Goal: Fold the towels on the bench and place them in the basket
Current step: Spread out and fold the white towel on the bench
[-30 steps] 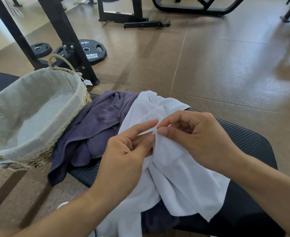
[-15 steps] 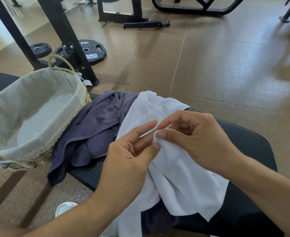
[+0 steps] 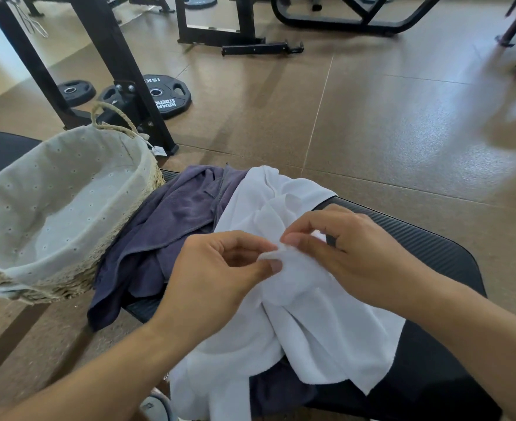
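Observation:
A crumpled white towel [image 3: 308, 323] lies over the black padded bench [image 3: 427, 256], its lower part hanging off the near edge. My left hand [image 3: 217, 278] and my right hand [image 3: 345, 253] meet above it, each pinching the same small bunched edge of the white towel between thumb and fingers. A purple-grey towel [image 3: 165, 235] lies rumpled to the left, partly under the white one. Further left stands a woven basket [image 3: 120, 226] with a pale fabric liner and nothing inside.
Brown floor tiles lie beyond the bench. A black rack upright [image 3: 120, 71] stands behind the basket, with weight plates [image 3: 162, 95] on the floor at its foot. More black gym frames [image 3: 238, 28] stand at the back. A shoe [image 3: 155, 405] shows below the bench.
My left fingers have curled in from a straighter pose, now pinching the towel edge beside my right fingertips. The towels and basket have not shifted.

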`<state>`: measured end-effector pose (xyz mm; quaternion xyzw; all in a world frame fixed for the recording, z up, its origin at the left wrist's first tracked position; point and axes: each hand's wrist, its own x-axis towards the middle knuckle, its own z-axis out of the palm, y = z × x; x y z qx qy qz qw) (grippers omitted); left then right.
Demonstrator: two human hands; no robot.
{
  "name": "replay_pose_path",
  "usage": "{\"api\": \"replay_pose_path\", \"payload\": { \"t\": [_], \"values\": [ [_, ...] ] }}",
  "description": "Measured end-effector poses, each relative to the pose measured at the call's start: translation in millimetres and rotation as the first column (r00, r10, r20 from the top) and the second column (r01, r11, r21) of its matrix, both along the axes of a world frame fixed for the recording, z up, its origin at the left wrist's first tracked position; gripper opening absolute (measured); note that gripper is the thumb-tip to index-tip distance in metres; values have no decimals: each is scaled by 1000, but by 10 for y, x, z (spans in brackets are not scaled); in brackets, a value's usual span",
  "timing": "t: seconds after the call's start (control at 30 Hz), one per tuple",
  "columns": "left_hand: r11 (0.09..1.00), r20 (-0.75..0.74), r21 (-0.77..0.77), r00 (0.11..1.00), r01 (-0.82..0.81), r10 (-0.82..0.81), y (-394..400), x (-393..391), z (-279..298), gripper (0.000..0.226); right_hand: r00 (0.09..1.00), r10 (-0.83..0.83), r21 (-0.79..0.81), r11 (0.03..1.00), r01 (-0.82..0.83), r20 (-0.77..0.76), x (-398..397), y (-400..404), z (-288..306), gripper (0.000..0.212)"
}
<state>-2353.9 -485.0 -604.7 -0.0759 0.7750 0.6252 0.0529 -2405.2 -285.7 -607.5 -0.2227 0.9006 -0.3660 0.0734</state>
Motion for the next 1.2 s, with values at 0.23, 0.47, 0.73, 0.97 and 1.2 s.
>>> {"api": "replay_pose_path", "payload": {
  "t": [0.23, 0.47, 0.73, 0.97, 1.2],
  "values": [
    [964, 127, -156, 972, 217, -199, -376, -37, 171, 19, 979, 72, 388, 922, 8, -192, -256, 196, -179, 62],
    [867, 212, -74, 858, 492, -468, -724, -88, 269, 23, 991, 44, 304, 953, -3, -129, -473, 154, -301, 28],
    [980, 118, 117, 977, 164, -177, -950, -232, 152, 51, 985, -78, 184, 982, 49, 154, -599, 361, -98, 19],
    [968, 203, 213, 963, 136, -179, -897, -201, 179, 52, 975, -4, 224, 973, -47, 223, -599, 490, -97, 14],
    [969, 177, 187, 964, 164, -197, -869, -202, 160, 41, 993, -39, 148, 989, 22, 110, -656, 442, -177, 4]
  ]
}}
